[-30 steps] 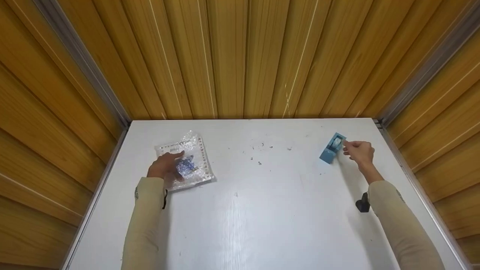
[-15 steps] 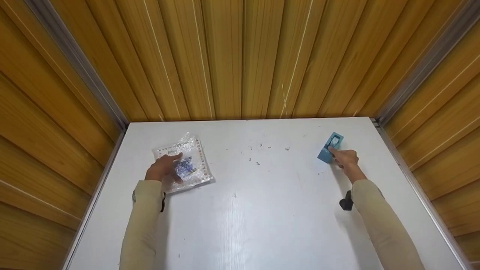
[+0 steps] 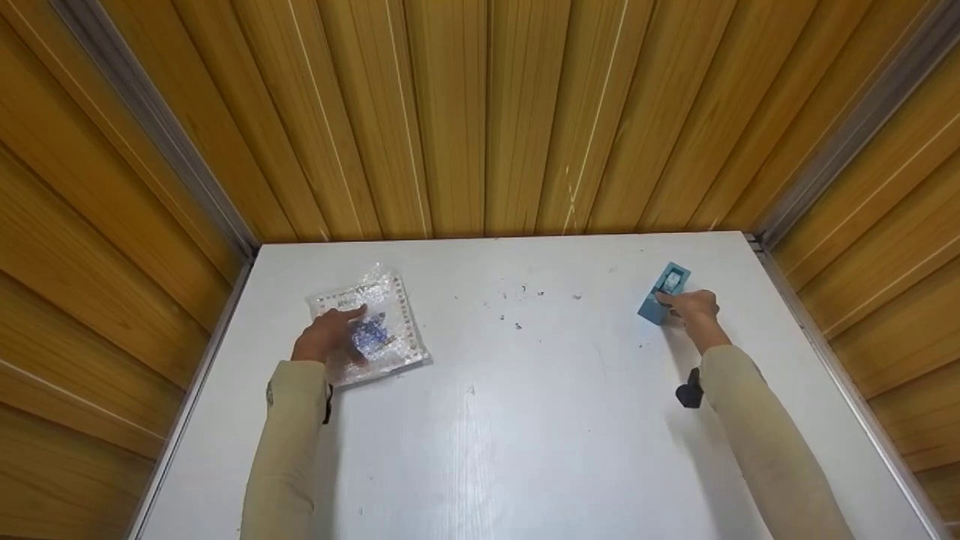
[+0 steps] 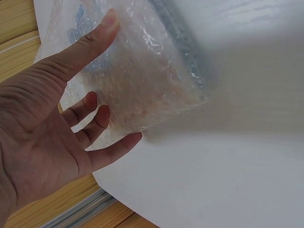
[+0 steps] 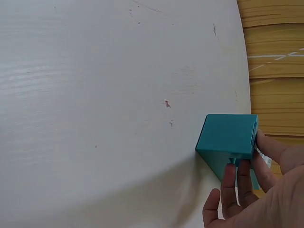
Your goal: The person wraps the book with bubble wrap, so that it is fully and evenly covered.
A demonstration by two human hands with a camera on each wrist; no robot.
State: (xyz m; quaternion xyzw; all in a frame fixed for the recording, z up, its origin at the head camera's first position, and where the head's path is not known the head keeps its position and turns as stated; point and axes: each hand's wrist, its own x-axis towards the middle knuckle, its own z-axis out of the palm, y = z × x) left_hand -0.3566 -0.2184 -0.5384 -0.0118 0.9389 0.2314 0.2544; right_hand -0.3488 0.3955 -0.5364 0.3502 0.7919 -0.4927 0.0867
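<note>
At the left of the head view lies a flat package (image 3: 394,341) in bubble wrap, with a row of small prints along its edge and a blue patch. My left hand (image 3: 324,335) rests on its left side; the left wrist view has the thumb (image 4: 97,40) stretched over the wrap and the other fingers loosely bent at its edge. Far right, a teal tape dispenser (image 3: 651,310) with a clear tape roll (image 3: 673,280) stands on the table. My right hand (image 3: 695,307) holds it, thumb near the serrated edge and fingers (image 5: 229,183) against its side.
The white table (image 3: 480,420) has small dark marks (image 3: 518,326) near its middle. A wood-patterned panel wall (image 3: 450,120) rises behind it, and similar walls stand at both sides. A black piece (image 3: 689,390) sits at my right wrist.
My right hand has come from the roll end of the tape dispenser toward its front block, and its thumb is now at the serrated edge. My left hand has stayed on the package.
</note>
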